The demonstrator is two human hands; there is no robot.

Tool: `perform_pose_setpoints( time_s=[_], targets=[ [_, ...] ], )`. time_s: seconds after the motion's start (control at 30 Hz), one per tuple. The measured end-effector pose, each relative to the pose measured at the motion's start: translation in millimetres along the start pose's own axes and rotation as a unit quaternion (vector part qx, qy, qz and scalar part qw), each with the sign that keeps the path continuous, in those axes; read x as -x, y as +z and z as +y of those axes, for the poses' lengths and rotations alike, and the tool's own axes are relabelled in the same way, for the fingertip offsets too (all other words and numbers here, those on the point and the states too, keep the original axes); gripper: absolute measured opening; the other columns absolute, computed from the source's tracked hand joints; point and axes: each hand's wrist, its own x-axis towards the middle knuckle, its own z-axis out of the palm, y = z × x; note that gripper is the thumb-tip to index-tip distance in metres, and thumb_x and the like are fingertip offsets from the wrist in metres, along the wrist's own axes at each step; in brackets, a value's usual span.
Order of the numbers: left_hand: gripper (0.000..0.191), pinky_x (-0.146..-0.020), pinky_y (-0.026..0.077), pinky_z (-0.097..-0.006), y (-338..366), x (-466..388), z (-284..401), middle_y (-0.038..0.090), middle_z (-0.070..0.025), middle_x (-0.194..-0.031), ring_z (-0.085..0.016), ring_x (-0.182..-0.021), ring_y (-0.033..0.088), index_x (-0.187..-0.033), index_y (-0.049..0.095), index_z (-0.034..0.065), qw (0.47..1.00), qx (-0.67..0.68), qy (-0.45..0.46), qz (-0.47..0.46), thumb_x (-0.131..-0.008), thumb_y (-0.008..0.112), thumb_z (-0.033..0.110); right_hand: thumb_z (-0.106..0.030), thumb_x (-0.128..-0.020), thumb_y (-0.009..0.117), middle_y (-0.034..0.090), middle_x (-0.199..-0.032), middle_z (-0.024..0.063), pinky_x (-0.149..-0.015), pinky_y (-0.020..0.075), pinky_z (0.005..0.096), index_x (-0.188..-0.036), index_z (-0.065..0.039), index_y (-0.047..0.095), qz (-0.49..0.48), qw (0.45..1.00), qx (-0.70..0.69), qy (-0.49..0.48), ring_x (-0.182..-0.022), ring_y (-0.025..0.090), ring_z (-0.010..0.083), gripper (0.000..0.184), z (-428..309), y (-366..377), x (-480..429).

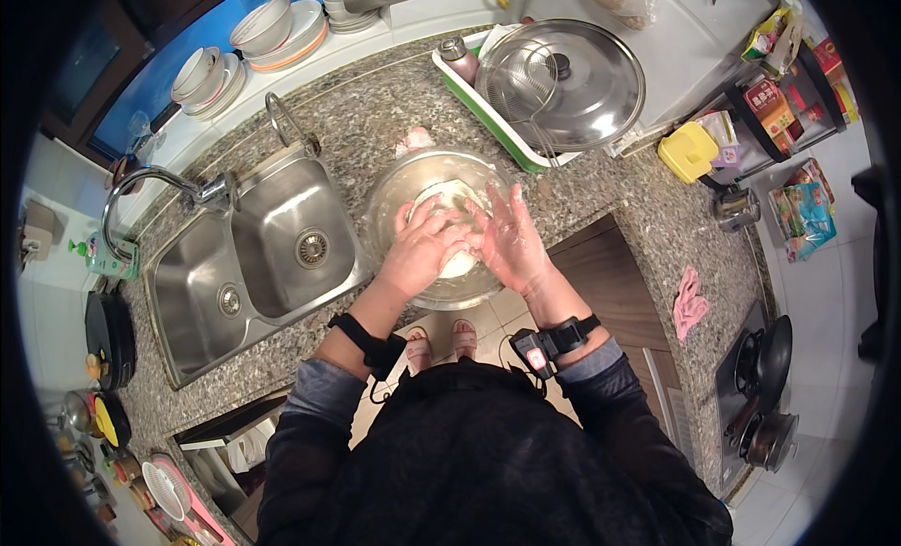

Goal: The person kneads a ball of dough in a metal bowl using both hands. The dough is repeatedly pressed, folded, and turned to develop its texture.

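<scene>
A wide stainless steel bowl (389, 194) stands at the front edge of the granite counter, with a mass of pale dough (459, 264) in it. My left hand (425, 247) is over the dough, its fingers spread; some of them meet the fingers and thumb of my right hand. Palm partly turned up, my right hand (512, 245) has its fingers apart and bears white flour or dough residue. The hands cover much of the dough, so whether the left fingertips press into it is hard to tell.
Left is a double-bowl steel sink (288, 208) with a faucet (151, 173). Behind the bowl lie a pink cloth (415, 139) and a green-and-white tray (479, 110) bearing a steel lid (598, 81) and wire strainer (521, 74). A gas stove (732, 384) is at right.
</scene>
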Motion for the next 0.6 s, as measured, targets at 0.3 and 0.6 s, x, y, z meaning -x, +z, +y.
perform_pose_setpoints(
  time_s=[0.3,0.6],
  targets=[
    [0.016,-0.107,0.022,-0.0504,0,-8,3,0.059,-0.0085,-0.101,-0.028,-0.113,0.049,-0.098,0.063,0.0108,0.999,0.051,-0.009,0.006,-0.092,0.053,0.022,-0.068,-0.092,0.036,0.017,-0.157,0.0159,-0.105,0.0373,0.0436,-0.153,-0.013,-0.005,-0.035,0.992,0.099,-0.069,-0.125,0.048,0.0325,0.092,2,2,2],
    [0.04,-0.103,0.023,-0.0466,9,-13,-6,0.063,-0.0082,-0.091,-0.027,-0.106,0.052,-0.089,0.069,0.0065,0.974,0.179,-0.128,-0.057,-0.1,0.043,0.036,-0.068,-0.092,0.033,0.013,-0.158,0.0159,-0.114,0.0197,0.0473,-0.153,-0.013,-0.004,-0.102,0.948,0.296,-0.057,-0.133,0.04,0.0377,0.09,-1,-3,4]
  ],
)
